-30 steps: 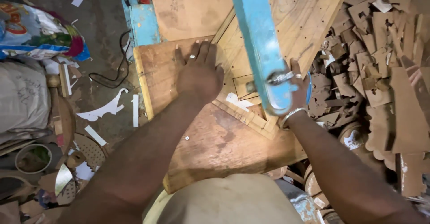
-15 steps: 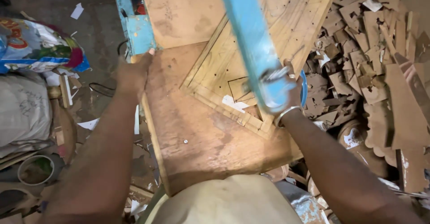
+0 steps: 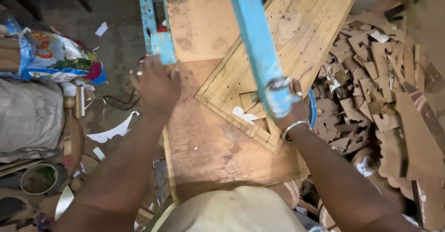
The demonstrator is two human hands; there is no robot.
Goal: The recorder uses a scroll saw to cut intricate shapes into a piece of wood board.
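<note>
My right hand (image 3: 293,103) grips the lower end of a long blue lever (image 3: 257,46), which slants up across the view. Under it lies a pale wooden board (image 3: 306,32) set at an angle, with a framed cut-out at its near corner. My left hand (image 3: 155,84) hovers at the left edge of the brown worktable (image 3: 218,153), fingers apart, holding nothing; a ring shows on one finger. A bracelet circles my right wrist.
A heap of brown cardboard cut-offs (image 3: 384,88) fills the right side. A blue metal post (image 3: 155,28) stands at the table's far left. On the floor at left lie a printed sack (image 3: 55,58), a grey sack (image 3: 28,116), white paper scraps (image 3: 113,131) and a round tin (image 3: 39,178).
My left hand has slid from the middle of the table to its left edge and come off the surface. My right hand has stayed on the blue lever.
</note>
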